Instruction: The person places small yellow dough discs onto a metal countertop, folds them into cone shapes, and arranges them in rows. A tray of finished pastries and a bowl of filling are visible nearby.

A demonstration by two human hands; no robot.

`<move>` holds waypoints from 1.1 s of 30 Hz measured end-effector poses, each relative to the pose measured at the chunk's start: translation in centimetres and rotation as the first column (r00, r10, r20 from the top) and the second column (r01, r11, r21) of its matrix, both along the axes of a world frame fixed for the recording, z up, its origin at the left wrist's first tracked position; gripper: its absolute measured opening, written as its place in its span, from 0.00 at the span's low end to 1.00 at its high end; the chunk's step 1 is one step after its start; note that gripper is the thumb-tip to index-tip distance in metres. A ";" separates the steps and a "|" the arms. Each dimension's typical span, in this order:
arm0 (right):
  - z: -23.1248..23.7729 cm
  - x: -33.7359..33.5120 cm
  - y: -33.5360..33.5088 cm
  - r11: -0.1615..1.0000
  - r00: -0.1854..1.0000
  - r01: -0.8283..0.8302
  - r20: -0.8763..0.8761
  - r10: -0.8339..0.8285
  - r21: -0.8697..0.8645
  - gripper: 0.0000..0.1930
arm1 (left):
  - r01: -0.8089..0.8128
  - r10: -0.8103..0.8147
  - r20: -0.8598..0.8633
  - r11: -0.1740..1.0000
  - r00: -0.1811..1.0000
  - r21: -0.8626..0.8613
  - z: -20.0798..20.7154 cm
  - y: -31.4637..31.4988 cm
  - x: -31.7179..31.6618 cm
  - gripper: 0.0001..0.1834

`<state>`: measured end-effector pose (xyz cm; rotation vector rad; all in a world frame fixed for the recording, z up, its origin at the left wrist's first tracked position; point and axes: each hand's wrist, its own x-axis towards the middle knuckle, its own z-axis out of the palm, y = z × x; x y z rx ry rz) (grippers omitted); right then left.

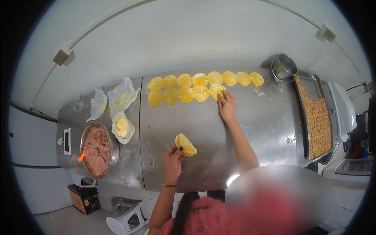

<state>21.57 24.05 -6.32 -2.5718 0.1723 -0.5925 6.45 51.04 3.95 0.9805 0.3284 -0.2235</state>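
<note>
Round yellow dough wrappers [184, 80], dusted with pale flour, lie in two rows on the steel table [243, 129]. The far row reaches further right than the near one. My right hand [226, 105] is at the right end of the near row, its outstretched fingers touching the edge of the last wrapper [215, 89]. Closer to me and further left, my left hand [174, 157] grips a bent stack of wrappers [184, 145] between thumb and fingers, raised above the table. A bracelet circles my left wrist.
At left stands a steel bowl [115, 150] of pink minced filling with an orange-handled tool [83, 154]. Open plastic bags [122, 94] of yellow wrappers lie behind it. A metal pot [284, 67] and a tray [307, 135] of small filled pieces stand at right.
</note>
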 end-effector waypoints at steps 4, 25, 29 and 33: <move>0.2 0.1 -0.1 1.000 1.000 0.004 -0.027 -0.004 -0.012 0.18 | 0.051 -0.051 0.018 0.999 0.999 0.002 0.4 -0.5 0.6 0.11; 12.5 -15.0 7.6 0.584 0.963 -0.237 0.109 0.247 0.777 0.08 | 0.240 -0.239 0.054 0.971 0.969 0.003 0.6 -5.0 2.0 0.09; 11.6 -15.2 7.3 0.381 0.975 -0.153 0.077 0.207 0.912 0.07 | 0.262 -0.263 0.048 0.965 0.964 0.022 0.4 -5.5 2.0 0.10; 8.3 -14.6 4.2 -0.201 0.966 -0.012 0.063 0.249 0.980 0.09 | 0.244 -0.245 0.033 0.969 0.969 0.047 1.4 -5.8 2.2 0.10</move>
